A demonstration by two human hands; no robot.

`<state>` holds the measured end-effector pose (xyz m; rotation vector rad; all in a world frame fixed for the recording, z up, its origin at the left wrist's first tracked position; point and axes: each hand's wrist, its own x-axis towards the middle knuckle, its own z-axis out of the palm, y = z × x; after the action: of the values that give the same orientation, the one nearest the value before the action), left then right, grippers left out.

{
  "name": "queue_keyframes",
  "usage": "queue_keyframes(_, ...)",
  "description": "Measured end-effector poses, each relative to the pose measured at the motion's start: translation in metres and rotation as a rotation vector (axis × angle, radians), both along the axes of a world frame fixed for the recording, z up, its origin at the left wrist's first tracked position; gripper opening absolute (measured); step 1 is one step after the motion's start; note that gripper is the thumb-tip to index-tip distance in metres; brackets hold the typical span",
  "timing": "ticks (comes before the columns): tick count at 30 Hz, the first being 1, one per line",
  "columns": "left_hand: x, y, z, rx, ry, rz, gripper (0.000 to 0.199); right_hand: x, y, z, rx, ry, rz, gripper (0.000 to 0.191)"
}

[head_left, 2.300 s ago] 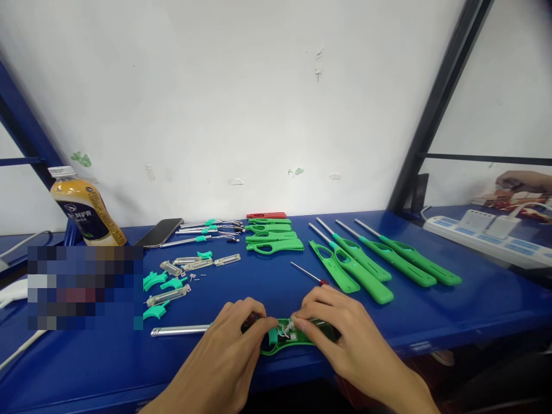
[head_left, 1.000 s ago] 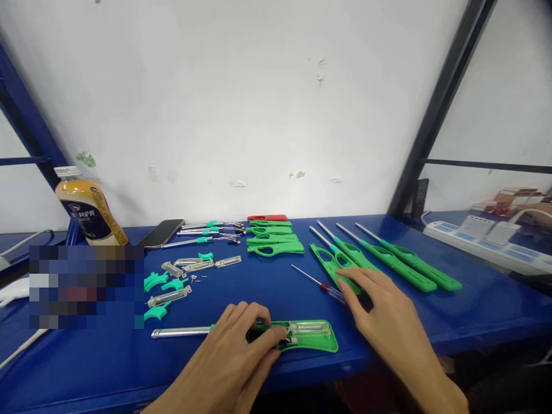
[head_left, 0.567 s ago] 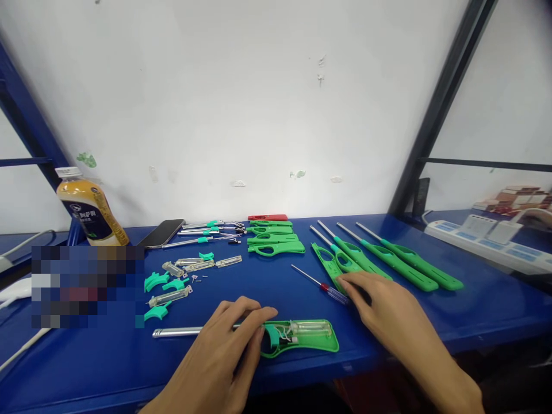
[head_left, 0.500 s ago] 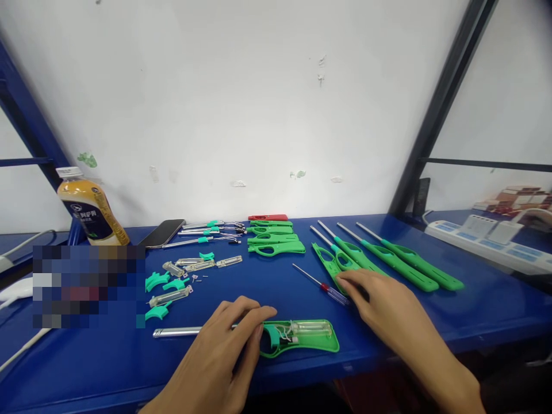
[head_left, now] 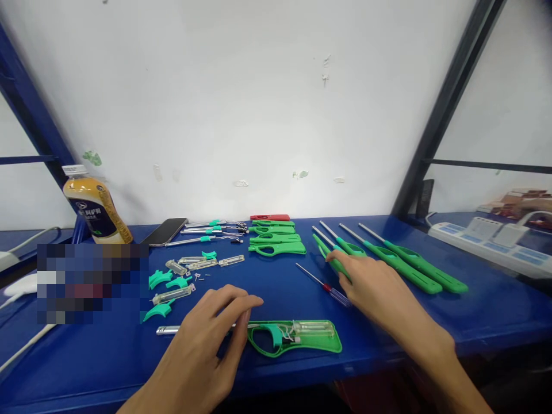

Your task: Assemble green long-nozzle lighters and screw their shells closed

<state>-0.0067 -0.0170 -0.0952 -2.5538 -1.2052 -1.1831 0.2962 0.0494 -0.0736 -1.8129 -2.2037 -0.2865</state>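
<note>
we've got the blue table [head_left: 107, 356], our left hand [head_left: 207, 345] curled at the tube [head_left: 167, 330] of the open lighter [head_left: 321, 343] (can't tell if the fingers pinch it), and our right hand [head_left: 375, 284], fingers closed on a green shell [head_left: 338, 267] near the other lighters [head_left: 403, 268]. the open lighter lies flat along the near edge, screwdriver [head_left: 330, 288] just beyond it. inside it: clear tank [head_left: 314, 328], teal trigger [head_left: 275, 336], thin wires [head_left: 286, 332].

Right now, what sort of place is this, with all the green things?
Probably a workbench, maybe in a small workshop. A screwdriver lies on the blue table, loose teal pieces are scattered about, and an open green casing shows wires inside.
</note>
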Motion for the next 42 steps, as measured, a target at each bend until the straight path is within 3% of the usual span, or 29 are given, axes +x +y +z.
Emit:
queue_keyframes(3,-0.001,0.000,0.003,0.059,-0.007,0.020,0.033,0.000,-0.010,0.001,0.095,0.052,-0.042,0.027)
queue_keyframes(5,-0.002,0.001,0.005,0.119,0.001,0.038,0.037,0.000,-0.025,0.003,0.252,0.196,-0.030,0.025)
queue_keyframes(7,-0.004,0.001,0.008,0.181,0.043,0.081,0.045,0.000,-0.043,0.005,0.321,0.409,0.137,0.024)
queue_keyframes(10,-0.010,0.001,0.011,0.241,0.146,0.149,0.057,-0.001,-0.065,0.010,0.085,0.571,0.324,0.028)
queue_keyframes(13,-0.020,-0.001,0.011,0.260,0.254,0.120,0.062,-0.002,-0.072,0.009,-0.069,0.604,0.362,0.031)
queue_keyframes(16,-0.027,-0.003,0.011,0.234,0.314,0.043,0.059,-0.002,-0.067,0.001,-0.146,0.647,0.336,0.034)
queue_keyframes(20,-0.027,-0.001,0.010,0.204,0.318,0.042,0.056,-0.003,-0.060,-0.013,-0.197,0.690,0.345,0.033)
queue_keyframes(26,-0.020,0.006,0.009,0.231,0.302,0.018,0.043,-0.009,-0.059,-0.021,-0.264,0.557,0.380,0.030)
queue_keyframes(30,-0.020,0.007,0.008,0.140,0.283,0.029,0.032,-0.012,-0.061,-0.025,-0.230,0.476,0.386,0.033)
queue_keyframes(37,-0.025,0.008,0.003,-0.229,0.192,0.007,0.026,-0.019,-0.065,-0.027,-0.249,0.427,0.450,0.030)
queue_keyframes(42,-0.025,0.008,0.000,-0.395,0.135,0.021,0.024,-0.021,-0.066,-0.027,-0.236,0.417,0.443,0.030)
